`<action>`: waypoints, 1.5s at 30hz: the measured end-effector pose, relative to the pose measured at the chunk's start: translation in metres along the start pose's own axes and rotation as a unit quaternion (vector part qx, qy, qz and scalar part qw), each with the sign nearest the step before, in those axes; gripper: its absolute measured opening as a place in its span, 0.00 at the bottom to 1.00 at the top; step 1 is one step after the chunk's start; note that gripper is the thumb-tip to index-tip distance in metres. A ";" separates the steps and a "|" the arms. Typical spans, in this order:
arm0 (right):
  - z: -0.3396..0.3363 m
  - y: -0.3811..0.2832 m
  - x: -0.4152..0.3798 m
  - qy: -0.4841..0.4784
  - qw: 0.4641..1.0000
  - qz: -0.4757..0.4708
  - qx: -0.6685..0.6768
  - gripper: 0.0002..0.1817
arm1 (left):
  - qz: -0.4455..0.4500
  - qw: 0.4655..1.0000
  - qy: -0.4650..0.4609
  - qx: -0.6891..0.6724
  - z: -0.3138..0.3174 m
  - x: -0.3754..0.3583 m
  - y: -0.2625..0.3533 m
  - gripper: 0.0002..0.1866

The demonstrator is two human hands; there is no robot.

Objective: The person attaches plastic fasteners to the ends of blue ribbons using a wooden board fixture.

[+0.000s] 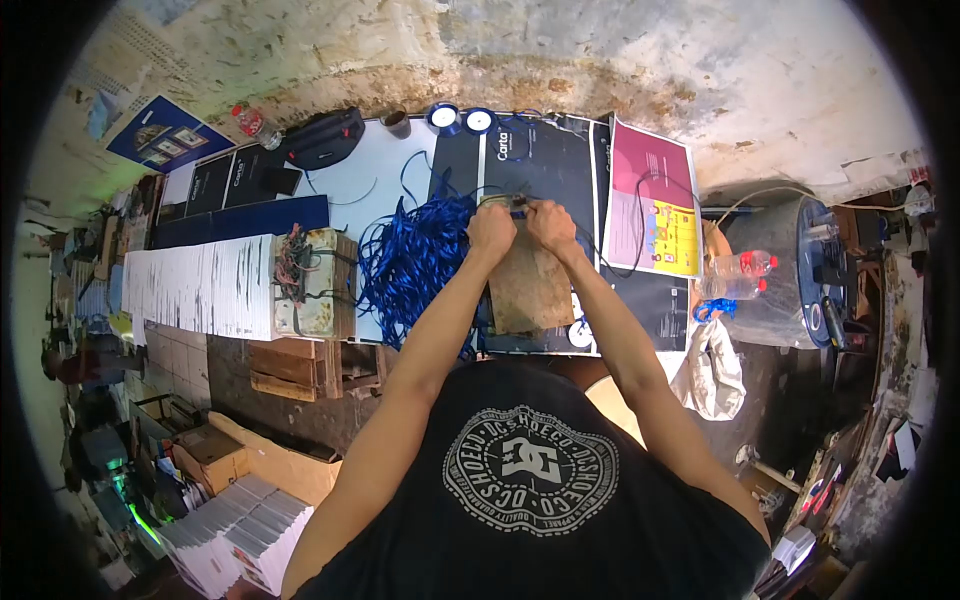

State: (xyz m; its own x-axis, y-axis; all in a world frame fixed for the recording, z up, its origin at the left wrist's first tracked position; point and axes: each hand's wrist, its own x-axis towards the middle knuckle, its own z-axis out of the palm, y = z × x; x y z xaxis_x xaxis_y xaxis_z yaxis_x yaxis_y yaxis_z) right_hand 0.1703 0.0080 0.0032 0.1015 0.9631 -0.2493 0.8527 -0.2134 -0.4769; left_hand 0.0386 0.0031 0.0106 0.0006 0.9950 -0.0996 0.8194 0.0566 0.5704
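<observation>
Both my hands meet near the top end of a brown board on the table. My left hand (492, 230) is closed, with its knuckles up, and what it grips is too small to make out. Close beside it on the right, my right hand (550, 224) is closed too, its contents hidden. A small dark object (518, 206) lies between the two hands. The worn brown board (530, 285) extends from there toward my body. A large tangled heap of blue ribbon (410, 270) lies left of my left hand.
White stacked sheets (200, 290) and a bound block (318, 285) are at the left. Two blue ribbon spools (443, 118), a cup (397, 124) and a black case (325, 140) line the back. Plastic bottles (740, 275) stand right of a coloured poster (650, 200).
</observation>
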 end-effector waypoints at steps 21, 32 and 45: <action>0.027 0.033 -0.079 -0.035 0.999 0.002 -0.006 0.16 | -0.029 0.996 -0.086 0.000 0.023 -0.075 -0.022 0.15; 0.000 0.004 -0.021 0.070 0.997 -0.017 -0.005 0.14 | 0.038 0.999 0.036 0.009 0.008 -0.010 -0.005 0.17; -0.001 -0.002 -0.009 -0.021 0.999 0.022 0.022 0.16 | -0.032 0.999 -0.035 -0.003 0.009 0.001 0.000 0.13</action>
State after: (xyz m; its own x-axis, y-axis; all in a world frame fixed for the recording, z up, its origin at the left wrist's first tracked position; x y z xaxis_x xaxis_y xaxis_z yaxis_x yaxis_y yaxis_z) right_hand 0.1682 -0.0003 0.0070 0.1161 0.9448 -0.3064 0.8244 -0.2637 -0.5009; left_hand 0.0437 0.0035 0.0033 -0.0121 0.9811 -0.1931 0.8153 0.1215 0.5662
